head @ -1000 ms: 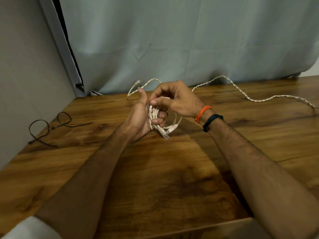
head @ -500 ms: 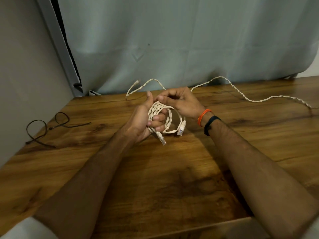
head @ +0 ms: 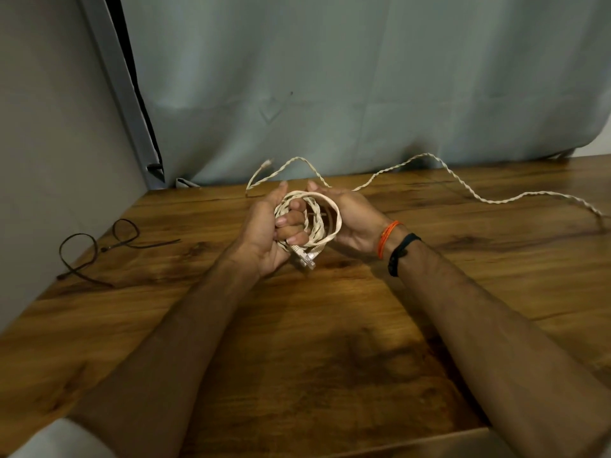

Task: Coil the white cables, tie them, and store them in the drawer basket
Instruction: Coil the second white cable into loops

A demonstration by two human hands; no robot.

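Both hands (head: pixel 310 223) grip the white cable coil (head: pixel 312 219) mid-winding; next, pull in the loose tail (head: pixel 463 186) off the tabletop (head: pixel 330 342).

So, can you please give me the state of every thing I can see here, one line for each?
white cable coil: partly wound, held above the table, not tied.
loose cable length: uncoiled, lying across the table.
left hand: fingers curled through the coil, gripping it.
right hand: holds the coil's right side.
dark cord: loosely looped, lying untouched.
curtain: drawn shut.
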